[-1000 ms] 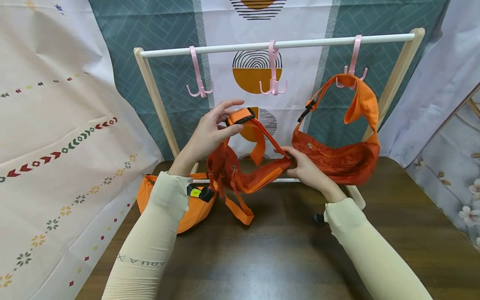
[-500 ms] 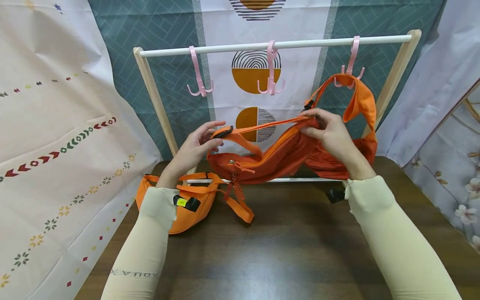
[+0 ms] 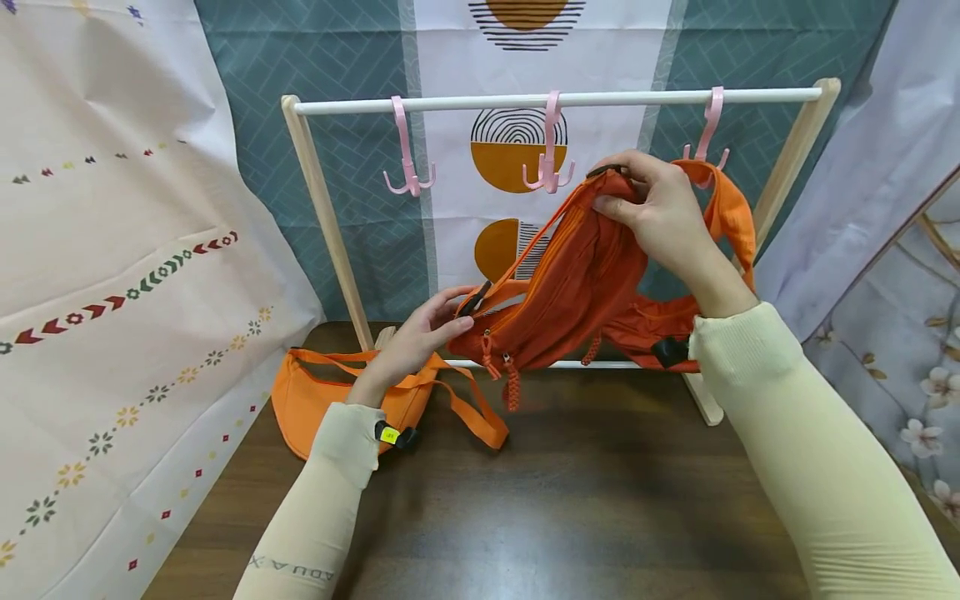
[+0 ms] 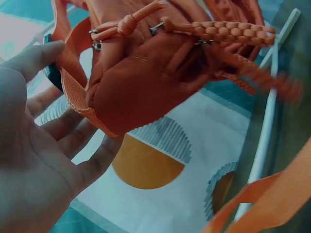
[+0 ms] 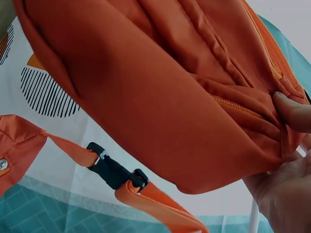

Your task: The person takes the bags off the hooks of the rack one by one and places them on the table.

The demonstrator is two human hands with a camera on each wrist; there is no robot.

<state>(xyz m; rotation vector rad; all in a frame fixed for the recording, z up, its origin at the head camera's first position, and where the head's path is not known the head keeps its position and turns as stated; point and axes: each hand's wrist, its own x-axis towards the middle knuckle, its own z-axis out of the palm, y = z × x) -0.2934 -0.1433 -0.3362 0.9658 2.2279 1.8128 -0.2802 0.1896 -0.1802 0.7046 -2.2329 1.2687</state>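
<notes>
Three pink hooks [image 3: 551, 143], top; one orange bag [image 3: 318, 408], lower left; red-orange waist bag [image 3: 581, 283], centre, right hand [image 3: 663, 208] gripping, left hand [image 3: 415, 336] pinching strap [image 4: 75, 94], partly blocks hung bag [image 3: 658, 327], right

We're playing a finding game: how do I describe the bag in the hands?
Find the rack with pink hooks. Near the middle hook is a tilted red bag, its upper end in the right hand, the strap near its lower end in the left hand. Unlike the other red bag, on the right hook, and the orange bag, on the table, it is held.
</notes>
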